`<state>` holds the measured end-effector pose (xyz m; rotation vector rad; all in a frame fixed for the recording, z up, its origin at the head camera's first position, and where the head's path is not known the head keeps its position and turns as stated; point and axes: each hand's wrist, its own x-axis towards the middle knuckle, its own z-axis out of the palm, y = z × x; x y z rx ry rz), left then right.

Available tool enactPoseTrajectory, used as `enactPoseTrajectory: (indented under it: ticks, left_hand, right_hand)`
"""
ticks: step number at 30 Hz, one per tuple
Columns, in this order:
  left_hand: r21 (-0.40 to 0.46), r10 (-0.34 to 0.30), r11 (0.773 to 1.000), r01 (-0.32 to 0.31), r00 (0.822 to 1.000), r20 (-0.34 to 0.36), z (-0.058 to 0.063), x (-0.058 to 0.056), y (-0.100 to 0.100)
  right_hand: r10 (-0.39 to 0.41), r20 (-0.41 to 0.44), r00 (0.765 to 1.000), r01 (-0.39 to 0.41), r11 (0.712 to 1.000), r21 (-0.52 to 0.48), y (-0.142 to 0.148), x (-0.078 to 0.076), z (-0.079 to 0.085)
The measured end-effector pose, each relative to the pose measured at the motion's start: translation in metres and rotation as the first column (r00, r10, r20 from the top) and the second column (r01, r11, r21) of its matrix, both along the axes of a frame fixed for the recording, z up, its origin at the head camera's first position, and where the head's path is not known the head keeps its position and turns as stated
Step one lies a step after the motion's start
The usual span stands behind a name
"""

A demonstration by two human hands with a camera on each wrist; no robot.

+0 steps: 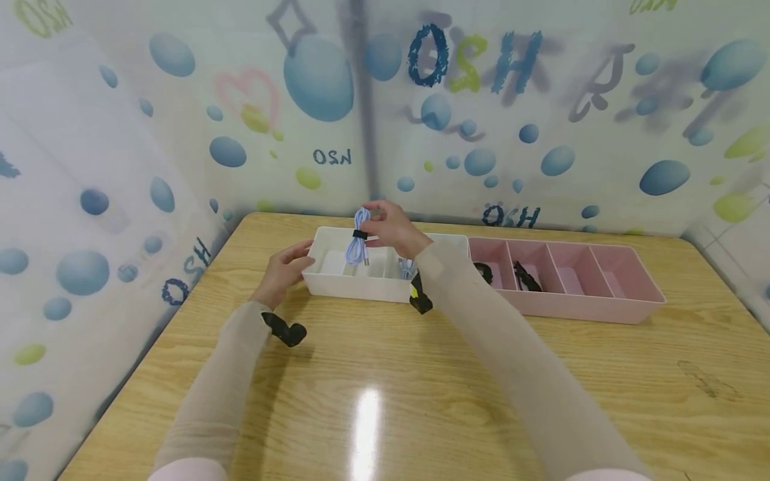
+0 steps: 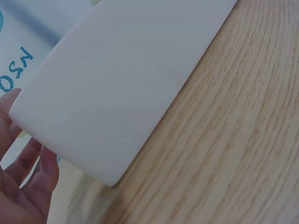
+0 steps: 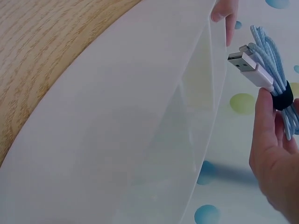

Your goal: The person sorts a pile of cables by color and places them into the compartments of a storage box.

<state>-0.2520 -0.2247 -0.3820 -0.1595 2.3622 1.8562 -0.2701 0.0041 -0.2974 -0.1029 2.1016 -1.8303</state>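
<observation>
My right hand (image 1: pixel 394 230) pinches a coiled light-blue USB cable (image 1: pixel 357 247) above the white divided box (image 1: pixel 355 287). A black strap (image 3: pixel 283 96) binds the coil, and its metal USB plug (image 3: pixel 243 61) sticks out in the right wrist view. My left hand (image 1: pixel 283 270) grips the left end of the white box, thumb by the rim and fingers (image 2: pixel 48 170) against the end wall. Another light-blue cable (image 1: pixel 406 268) lies in a compartment of that box, partly behind the right wrist. My right forearm covers the box's right part.
A pink divided box (image 1: pixel 592 307) adjoins the white one on its right. Black cables (image 1: pixel 527 276) lie in its left compartments. Both stand toward the back of a wooden table (image 1: pixel 337 374), close to a patterned wall covering (image 1: pixel 397 133).
</observation>
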Motion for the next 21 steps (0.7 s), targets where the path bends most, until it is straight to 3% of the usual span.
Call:
enactPoseTrajectory:
  ticks: [21]
  left_hand:
    - [0.018,0.003,1.0,-0.003,1.0,-0.004,0.0,-0.001,0.001]
  right_hand:
    - [0.02,0.089,0.996,-0.02,1.0,-0.002,-0.003,-0.011,-0.012]
